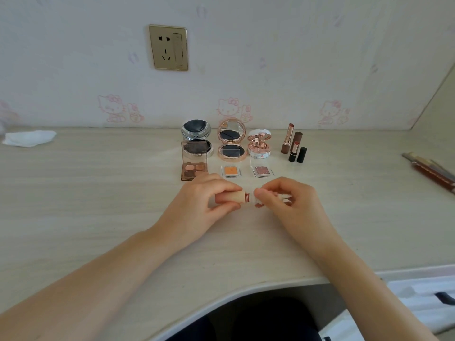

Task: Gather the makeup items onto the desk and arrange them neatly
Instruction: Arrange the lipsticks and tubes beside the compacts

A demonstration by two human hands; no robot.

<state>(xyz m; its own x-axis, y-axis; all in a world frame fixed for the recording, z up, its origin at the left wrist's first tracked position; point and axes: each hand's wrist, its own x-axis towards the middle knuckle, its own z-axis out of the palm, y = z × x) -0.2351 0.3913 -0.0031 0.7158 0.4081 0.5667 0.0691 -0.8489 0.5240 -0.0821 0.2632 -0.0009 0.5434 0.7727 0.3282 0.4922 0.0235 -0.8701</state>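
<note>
Your left hand (213,196) and right hand (283,196) each pinch one end of a small lipstick (242,198) above the desk (98,205), your fingers hiding most of it.

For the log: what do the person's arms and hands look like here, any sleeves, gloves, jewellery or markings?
Both forearms are bare up to the frame edge, with no sleeve in view. The left hand and the right hand wear no gloves, and no rings, bracelets or watch show on them. Nails look short and unpainted as far as the view shows. No markings are visible.
</note>
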